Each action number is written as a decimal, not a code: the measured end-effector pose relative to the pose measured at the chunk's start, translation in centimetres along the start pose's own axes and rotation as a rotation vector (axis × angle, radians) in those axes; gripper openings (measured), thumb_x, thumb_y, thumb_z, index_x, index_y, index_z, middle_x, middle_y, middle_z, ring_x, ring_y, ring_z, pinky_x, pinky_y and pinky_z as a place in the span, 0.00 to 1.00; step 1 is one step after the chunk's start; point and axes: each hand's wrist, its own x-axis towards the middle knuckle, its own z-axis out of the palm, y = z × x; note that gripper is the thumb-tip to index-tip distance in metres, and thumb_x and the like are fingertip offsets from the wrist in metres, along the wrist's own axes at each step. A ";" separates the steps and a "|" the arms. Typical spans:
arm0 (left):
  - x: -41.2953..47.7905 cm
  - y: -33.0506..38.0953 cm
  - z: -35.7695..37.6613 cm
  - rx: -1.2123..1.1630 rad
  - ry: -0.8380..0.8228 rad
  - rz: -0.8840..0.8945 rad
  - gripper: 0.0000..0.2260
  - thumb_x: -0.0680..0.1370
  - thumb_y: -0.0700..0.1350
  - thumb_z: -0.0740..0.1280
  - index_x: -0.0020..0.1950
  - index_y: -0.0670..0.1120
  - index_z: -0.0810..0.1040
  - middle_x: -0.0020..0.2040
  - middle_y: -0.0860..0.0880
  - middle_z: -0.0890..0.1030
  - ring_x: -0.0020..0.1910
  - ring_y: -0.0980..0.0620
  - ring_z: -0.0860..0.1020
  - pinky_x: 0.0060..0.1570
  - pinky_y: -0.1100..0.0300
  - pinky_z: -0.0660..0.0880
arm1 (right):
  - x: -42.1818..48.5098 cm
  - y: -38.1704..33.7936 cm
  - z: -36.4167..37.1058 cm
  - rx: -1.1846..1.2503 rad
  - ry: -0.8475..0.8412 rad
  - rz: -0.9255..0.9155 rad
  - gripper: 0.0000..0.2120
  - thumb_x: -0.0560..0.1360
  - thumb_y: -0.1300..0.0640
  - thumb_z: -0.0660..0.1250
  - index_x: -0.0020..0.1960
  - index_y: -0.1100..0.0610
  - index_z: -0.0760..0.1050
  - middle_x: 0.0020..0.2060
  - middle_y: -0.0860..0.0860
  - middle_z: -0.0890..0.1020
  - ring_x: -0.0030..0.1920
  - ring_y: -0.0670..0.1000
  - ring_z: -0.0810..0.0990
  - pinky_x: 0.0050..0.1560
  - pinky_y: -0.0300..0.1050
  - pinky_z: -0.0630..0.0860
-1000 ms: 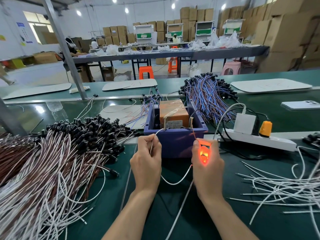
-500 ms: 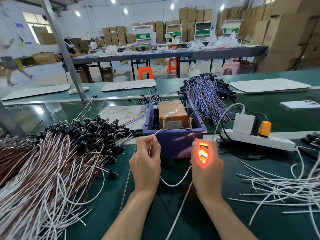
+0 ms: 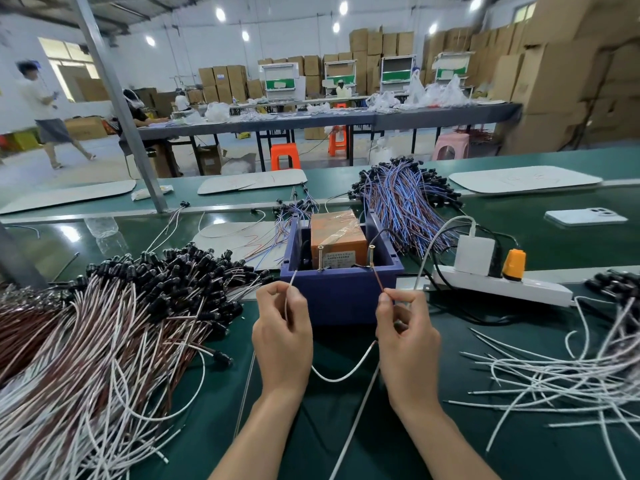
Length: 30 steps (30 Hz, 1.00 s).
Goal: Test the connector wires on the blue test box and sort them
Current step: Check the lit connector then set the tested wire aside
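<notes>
Left hand [image 3: 282,336], right hand [image 3: 407,336] pinching leads [image 3: 292,280] (connector hidden)

Blue test box [image 3: 341,296]: matt moulded plastic. Screws [image 3: 320,258] at its rim: shiny brass-toned metal. Orange block [image 3: 337,230] inside: wrapped in glossy clear tape. Connector wire [image 3: 341,375]: smooth white plastic sheath. Green belt [image 3: 156,230]: glossy, reflecting lamps.

Legible text, numbers, brands: none that I can make out.

1. White label [image 3: 341,260] on the near face of the orange block [image 3: 337,233] inside the blue test box [image 3: 341,294], centre of the frame: rows of small print, too fine for me to read.
2. Blue sticker [image 3: 220,76] on a cardboard carton [image 3: 221,85], upper middle: blurred.
3. Faint red marks on the white pad [image 3: 523,178], upper right: no characters I can tell.
</notes>
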 end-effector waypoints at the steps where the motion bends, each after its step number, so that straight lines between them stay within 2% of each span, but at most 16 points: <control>1: -0.1 0.0 -0.1 -0.004 0.004 -0.016 0.04 0.82 0.55 0.58 0.48 0.58 0.68 0.34 0.58 0.77 0.28 0.56 0.71 0.29 0.65 0.65 | -0.1 0.0 -0.1 0.002 -0.005 0.001 0.02 0.80 0.45 0.63 0.49 0.42 0.71 0.35 0.46 0.80 0.30 0.50 0.77 0.34 0.51 0.74; 4: -0.2 0.1 -0.6 -0.017 0.021 -0.060 0.03 0.82 0.54 0.59 0.48 0.59 0.69 0.36 0.58 0.78 0.29 0.57 0.73 0.29 0.67 0.67 | -0.5 -0.2 -0.6 0.010 -0.036 0.008 0.05 0.79 0.42 0.62 0.48 0.42 0.72 0.34 0.46 0.81 0.31 0.48 0.80 0.35 0.49 0.76; 6: -0.3 0.3 -1.0 -0.013 0.045 -0.087 0.04 0.82 0.51 0.60 0.49 0.61 0.69 0.37 0.59 0.79 0.30 0.57 0.75 0.30 0.67 0.68 | -0.7 -0.4 -0.8 -0.002 -0.065 0.007 0.07 0.78 0.41 0.62 0.48 0.42 0.73 0.36 0.42 0.82 0.35 0.45 0.82 0.37 0.41 0.76; 9: -0.5 0.6 -1.7 -0.003 0.086 -0.144 0.06 0.83 0.48 0.60 0.49 0.60 0.70 0.38 0.60 0.79 0.32 0.57 0.76 0.31 0.66 0.69 | -0.8 -0.2 -1.1 -0.027 -0.093 0.036 0.01 0.79 0.47 0.67 0.48 0.42 0.76 0.40 0.37 0.83 0.40 0.42 0.81 0.39 0.31 0.73; 12: -0.7 0.5 -2.4 0.001 0.108 -0.238 0.05 0.83 0.47 0.60 0.50 0.58 0.70 0.36 0.56 0.79 0.34 0.58 0.77 0.33 0.61 0.70 | -0.9 -0.1 -1.5 -0.042 -0.100 0.072 0.02 0.79 0.50 0.69 0.48 0.43 0.78 0.37 0.41 0.82 0.36 0.42 0.78 0.38 0.36 0.71; 14: -1.0 0.2 -2.8 -0.002 0.126 -0.301 0.05 0.83 0.46 0.59 0.54 0.56 0.70 0.41 0.57 0.79 0.36 0.59 0.77 0.35 0.60 0.70 | -1.1 -0.4 -1.8 -0.041 -0.093 0.078 0.02 0.79 0.51 0.68 0.49 0.44 0.78 0.39 0.42 0.82 0.37 0.42 0.77 0.40 0.38 0.71; 16: -1.3 0.1 -3.2 0.013 0.127 -0.369 0.10 0.83 0.46 0.59 0.64 0.54 0.69 0.48 0.56 0.80 0.41 0.61 0.78 0.37 0.60 0.70 | -1.3 -0.7 -2.1 -0.026 -0.072 0.083 0.02 0.80 0.51 0.68 0.50 0.44 0.78 0.42 0.41 0.82 0.42 0.42 0.79 0.43 0.37 0.73; 17: -1.5 0.2 -3.5 0.030 0.122 -0.388 0.14 0.83 0.45 0.59 0.69 0.52 0.67 0.54 0.55 0.80 0.47 0.61 0.78 0.42 0.61 0.72 | -1.4 -1.0 -2.2 -0.014 -0.065 0.092 0.03 0.80 0.52 0.68 0.49 0.43 0.78 0.40 0.40 0.81 0.42 0.43 0.79 0.42 0.35 0.73; 18: -1.7 0.3 -3.8 0.077 0.121 -0.378 0.18 0.83 0.44 0.59 0.73 0.49 0.66 0.61 0.51 0.78 0.56 0.56 0.77 0.52 0.60 0.73 | -1.5 -1.2 -2.3 -0.002 -0.061 0.103 0.04 0.80 0.52 0.68 0.48 0.43 0.78 0.38 0.41 0.80 0.40 0.44 0.79 0.40 0.34 0.72; 20: -1.8 0.9 -4.2 0.256 0.126 -0.275 0.21 0.81 0.41 0.62 0.74 0.42 0.67 0.69 0.43 0.73 0.70 0.45 0.69 0.69 0.50 0.67 | -1.8 -1.5 -2.5 0.039 -0.066 0.134 0.07 0.80 0.51 0.67 0.45 0.42 0.78 0.35 0.46 0.79 0.32 0.44 0.75 0.33 0.33 0.70; 21: -2.0 1.3 -4.4 0.316 0.114 -0.180 0.20 0.80 0.40 0.63 0.72 0.40 0.69 0.70 0.42 0.72 0.71 0.44 0.67 0.71 0.46 0.64 | -1.9 -1.8 -2.6 0.082 -0.074 0.156 0.07 0.80 0.51 0.66 0.45 0.42 0.78 0.34 0.49 0.79 0.30 0.43 0.72 0.31 0.33 0.68; 23: -2.8 2.1 -4.3 0.340 0.039 0.099 0.17 0.80 0.43 0.63 0.68 0.41 0.73 0.67 0.45 0.74 0.70 0.46 0.69 0.70 0.47 0.65 | -2.2 -2.1 -3.1 0.177 -0.101 0.203 0.08 0.80 0.51 0.65 0.44 0.42 0.79 0.31 0.53 0.76 0.28 0.42 0.69 0.30 0.35 0.67; 26: -4.5 2.9 -3.5 0.281 -0.156 0.469 0.13 0.79 0.48 0.64 0.61 0.47 0.80 0.60 0.54 0.79 0.66 0.53 0.72 0.68 0.56 0.67 | -2.2 -2.3 -3.7 0.297 -0.145 0.338 0.13 0.82 0.51 0.64 0.40 0.48 0.81 0.25 0.49 0.65 0.25 0.47 0.63 0.26 0.40 0.64; 28: -5.6 3.5 -2.5 0.275 -0.313 0.622 0.12 0.77 0.50 0.66 0.57 0.50 0.83 0.56 0.57 0.82 0.63 0.55 0.75 0.67 0.58 0.67 | -2.0 -2.3 -3.8 0.466 -0.156 0.516 0.18 0.82 0.50 0.62 0.37 0.53 0.81 0.24 0.48 0.61 0.24 0.47 0.58 0.24 0.38 0.57; 30: -6.6 3.6 -1.8 0.303 -0.453 0.701 0.13 0.75 0.53 0.67 0.56 0.51 0.84 0.54 0.59 0.83 0.60 0.56 0.79 0.66 0.58 0.68 | -1.7 -2.4 -4.0 0.660 -0.148 0.649 0.22 0.82 0.47 0.61 0.33 0.53 0.81 0.24 0.47 0.59 0.22 0.46 0.56 0.24 0.38 0.52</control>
